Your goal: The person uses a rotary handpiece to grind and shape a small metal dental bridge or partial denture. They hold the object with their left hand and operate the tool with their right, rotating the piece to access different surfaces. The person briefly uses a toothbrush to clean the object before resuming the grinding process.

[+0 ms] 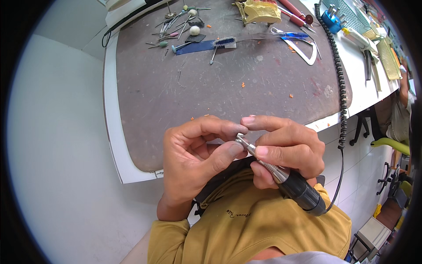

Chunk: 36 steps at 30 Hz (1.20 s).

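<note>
My left hand [187, 152] pinches a small pale, shiny piece [239, 136] between thumb and forefinger, whose tips are smudged grey. The fingers hide most of that piece, so its exact kind is unclear. In my right hand [292, 145] is a rotary handpiece [301, 189] with a metal nose and a black body, gripped like a pen. Its tip meets the small piece or sits right beside it. My right forefinger reaches across and touches or nearly touches the left fingertips. Both hands are in front of the bench mat's near edge.
A brown mat [154, 105] covers the white bench. Several burs and polishing bits [171, 26] lie at the back left, near a brush [224, 42]. A yellow dental cast [263, 12] and white caliper [305, 53] are farther right. The handpiece's coiled cord [341, 88] hangs over the right edge.
</note>
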{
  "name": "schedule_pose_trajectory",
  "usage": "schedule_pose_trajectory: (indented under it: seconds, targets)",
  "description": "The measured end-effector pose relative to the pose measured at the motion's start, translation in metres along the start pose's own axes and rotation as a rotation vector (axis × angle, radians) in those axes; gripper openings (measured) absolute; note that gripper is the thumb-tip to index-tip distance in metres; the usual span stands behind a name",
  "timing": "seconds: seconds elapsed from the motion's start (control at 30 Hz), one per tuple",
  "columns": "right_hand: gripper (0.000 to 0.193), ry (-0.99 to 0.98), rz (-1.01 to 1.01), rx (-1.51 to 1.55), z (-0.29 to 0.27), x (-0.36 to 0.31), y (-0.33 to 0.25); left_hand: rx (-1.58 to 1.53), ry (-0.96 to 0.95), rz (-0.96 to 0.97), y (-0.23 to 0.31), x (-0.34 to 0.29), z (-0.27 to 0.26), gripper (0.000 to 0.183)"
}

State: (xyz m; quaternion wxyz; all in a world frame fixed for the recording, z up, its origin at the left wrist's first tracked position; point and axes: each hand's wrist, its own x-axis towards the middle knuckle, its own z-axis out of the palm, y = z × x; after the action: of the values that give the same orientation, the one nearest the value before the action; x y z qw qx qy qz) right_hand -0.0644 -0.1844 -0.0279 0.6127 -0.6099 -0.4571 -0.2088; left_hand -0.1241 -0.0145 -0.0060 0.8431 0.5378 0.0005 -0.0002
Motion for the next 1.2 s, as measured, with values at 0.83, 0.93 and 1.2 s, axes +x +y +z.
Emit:
schedule_pose_trajectory:
  seconds: [0.83,0.93,1.2]
  targets:
    - [0.031,0.039,0.097,0.025,0.001,0.002,-0.006,-0.066,0.012,-0.063,0.005,0.002,-0.001,0.016]
    - [0.030,0.032,0.106,0.023,0.000,0.001,-0.007,-0.076,-0.005,-0.080,0.005,0.002,-0.002,0.017]
    - [0.027,-0.009,0.027,0.043,-0.008,0.000,-0.001,-0.034,0.073,0.048,-0.006,0.000,0.007,0.018]
